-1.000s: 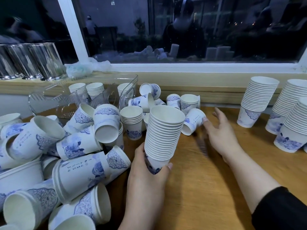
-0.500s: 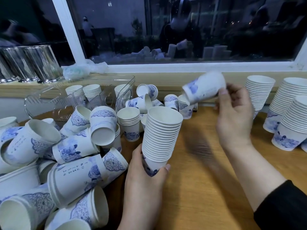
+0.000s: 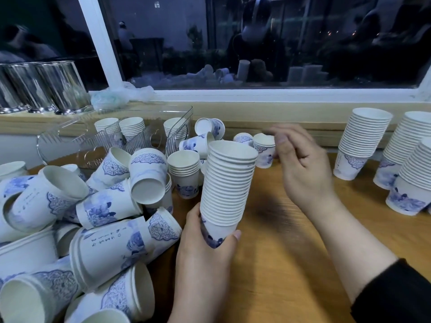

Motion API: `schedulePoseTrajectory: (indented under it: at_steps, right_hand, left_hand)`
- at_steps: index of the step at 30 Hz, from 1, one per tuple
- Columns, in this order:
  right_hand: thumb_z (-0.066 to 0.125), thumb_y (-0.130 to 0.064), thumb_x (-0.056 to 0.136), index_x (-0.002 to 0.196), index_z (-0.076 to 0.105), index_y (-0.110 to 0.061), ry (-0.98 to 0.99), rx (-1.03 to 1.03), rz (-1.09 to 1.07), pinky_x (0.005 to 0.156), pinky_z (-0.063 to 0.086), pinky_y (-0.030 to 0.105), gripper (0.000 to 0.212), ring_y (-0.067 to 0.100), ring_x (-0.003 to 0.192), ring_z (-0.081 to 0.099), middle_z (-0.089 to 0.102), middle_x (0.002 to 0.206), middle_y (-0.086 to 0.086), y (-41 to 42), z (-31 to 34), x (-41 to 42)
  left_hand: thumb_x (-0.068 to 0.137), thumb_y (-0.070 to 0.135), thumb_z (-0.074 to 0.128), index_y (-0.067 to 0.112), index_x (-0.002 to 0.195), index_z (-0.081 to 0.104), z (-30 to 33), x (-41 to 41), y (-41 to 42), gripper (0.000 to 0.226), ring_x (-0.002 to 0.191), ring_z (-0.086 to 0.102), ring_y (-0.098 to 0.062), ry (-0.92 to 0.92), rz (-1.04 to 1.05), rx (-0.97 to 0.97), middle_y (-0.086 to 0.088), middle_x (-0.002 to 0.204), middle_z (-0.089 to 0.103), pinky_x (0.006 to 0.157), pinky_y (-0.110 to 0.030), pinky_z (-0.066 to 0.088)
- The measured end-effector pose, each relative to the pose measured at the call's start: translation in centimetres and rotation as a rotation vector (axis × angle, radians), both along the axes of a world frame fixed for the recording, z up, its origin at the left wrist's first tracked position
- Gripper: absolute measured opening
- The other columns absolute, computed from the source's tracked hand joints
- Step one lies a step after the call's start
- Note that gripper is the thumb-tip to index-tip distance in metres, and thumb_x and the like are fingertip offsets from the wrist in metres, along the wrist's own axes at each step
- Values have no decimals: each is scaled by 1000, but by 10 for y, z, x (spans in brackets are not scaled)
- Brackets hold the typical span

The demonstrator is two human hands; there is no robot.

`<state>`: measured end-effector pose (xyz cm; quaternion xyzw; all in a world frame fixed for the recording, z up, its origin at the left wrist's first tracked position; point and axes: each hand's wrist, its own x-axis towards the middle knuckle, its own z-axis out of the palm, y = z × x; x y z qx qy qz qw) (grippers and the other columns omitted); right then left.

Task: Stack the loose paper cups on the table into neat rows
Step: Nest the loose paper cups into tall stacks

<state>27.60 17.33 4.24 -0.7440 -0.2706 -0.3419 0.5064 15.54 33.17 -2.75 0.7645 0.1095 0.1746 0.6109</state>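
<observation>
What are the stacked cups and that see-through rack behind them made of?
Stacked cups: apparently paper, matte white with blue print; thin rolled rims nest tightly. Rack: probably clear hard plastic, glossy; the cups behind show through its ribbed walls.

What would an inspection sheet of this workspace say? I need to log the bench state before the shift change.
Surface: wooden table, bare in the middle.
Job's things: tall stack held upright off the table; three finished stacks standing at right; loose cups heaped at left.
Clutter: clear plastic holder with a few cups; crumpled plastic bag on the sill.
Grippers: left hand grips the tall stack's base; right hand blurred, holds nothing.
Cables: nothing seen.
Surroundings: dark window; metal canisters at left.
</observation>
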Motion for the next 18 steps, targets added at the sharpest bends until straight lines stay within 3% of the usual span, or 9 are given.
schedulePoseTrajectory:
  at_steps: [2, 5, 8, 11, 14, 18]
  right_hand:
    - [51, -9, 100, 113, 64, -22, 101, -29, -142, 90, 45, 18, 22, -1, 101, 55, 59, 120, -2, -10, -31, 22]
    - [52, -9, 98, 130, 56, -18, 263, -189, -222, 89, 38, 8, 33, -9, 100, 43, 37, 149, 2, -20, -60, 49]
    - [50, -4, 95, 134, 54, -16, 271, -301, -265, 105, 37, 25, 41, 1, 123, 40, 25, 159, 4, -15, -69, 69]
    - [49, -4, 94, 133, 57, -14, 284, -433, -260, 113, 31, 31, 42, 22, 142, 35, 18, 163, 5, -8, -77, 89]
    - [48, -7, 95, 128, 61, -11, 263, -484, -293, 111, 32, 30, 35, 25, 138, 41, 30, 158, 4, -11, -80, 101]
    - [54, -3, 93, 108, 70, -4, 160, -362, -350, 92, 38, 21, 23, 29, 108, 59, 58, 120, 10, -13, -74, 97]
  left_hand:
    - [74, 17, 84, 46, 121, 55, 1, 1, 0, 63, 98, 67, 3, 1, 0, -4, 22, 107, 71, 87, -27, 49]
    - [74, 17, 84, 45, 121, 55, 0, 2, 0, 62, 99, 67, 3, -1, 14, -4, 23, 107, 71, 90, -29, 51]
    - [74, 20, 84, 45, 119, 55, 1, 3, -1, 60, 98, 66, 5, -1, 21, 8, 24, 106, 71, 89, -28, 51]
    - [73, 21, 85, 44, 122, 55, 1, 4, -1, 62, 100, 67, 2, 1, 31, 12, 21, 108, 71, 92, -31, 52]
    - [73, 21, 85, 45, 123, 54, 0, 4, -1, 63, 99, 67, 4, 4, 27, 10, 21, 108, 71, 91, -29, 52]
    - [73, 22, 85, 46, 124, 53, -1, 4, 0, 65, 100, 66, 5, 0, 16, 27, 23, 108, 71, 89, -24, 50]
